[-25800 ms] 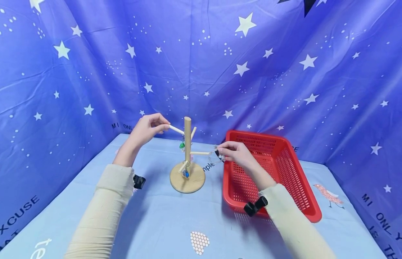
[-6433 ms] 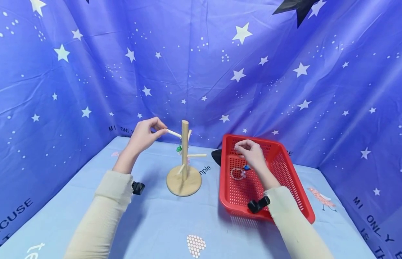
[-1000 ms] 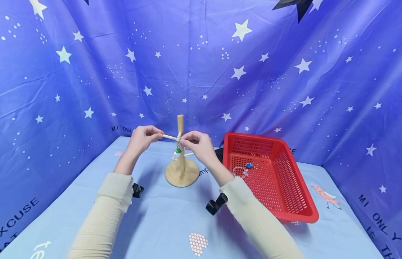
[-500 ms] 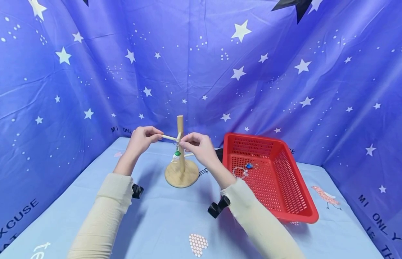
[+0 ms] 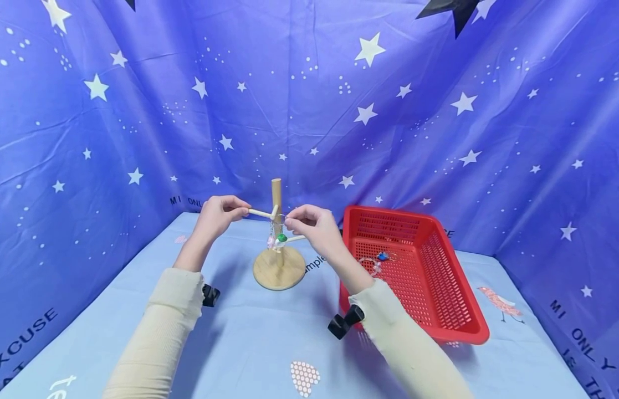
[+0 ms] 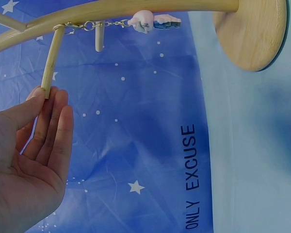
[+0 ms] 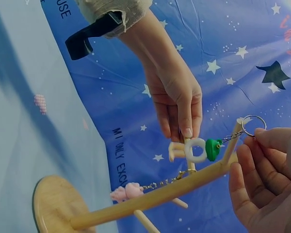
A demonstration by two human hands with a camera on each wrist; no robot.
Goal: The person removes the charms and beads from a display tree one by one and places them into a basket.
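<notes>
My left hand [image 5: 219, 219] pinches the end of a peg on the wooden peg stand [image 5: 276, 191]. On that peg hangs a keychain with a pink figure [image 6: 143, 22], near the post. My right hand [image 5: 315, 228] pinches the metal ring [image 7: 253, 125] of another keychain, beside the tip of a neighbouring peg [image 7: 234, 136]. From this ring dangle a chain, a green charm [image 7: 213, 149] and a white ring-shaped piece [image 7: 196, 150]. Whether the metal ring is wholly off the peg tip, I cannot tell.
A red plastic basket [image 5: 469, 310] stands right of the stand. In it lie a blue keychain [image 5: 383, 256] and a clear beaded bracelet [image 5: 377, 267]. The stand's round base [image 5: 264, 274] rests on a light blue cloth [image 5: 249, 343]. Starry blue curtains [image 5: 309, 111] surround the table.
Over the last second my right hand drew the green keychain rightward from the post. Earlier, the bracelet and blue keychain went from the stand into the basket, and the stand was turned.
</notes>
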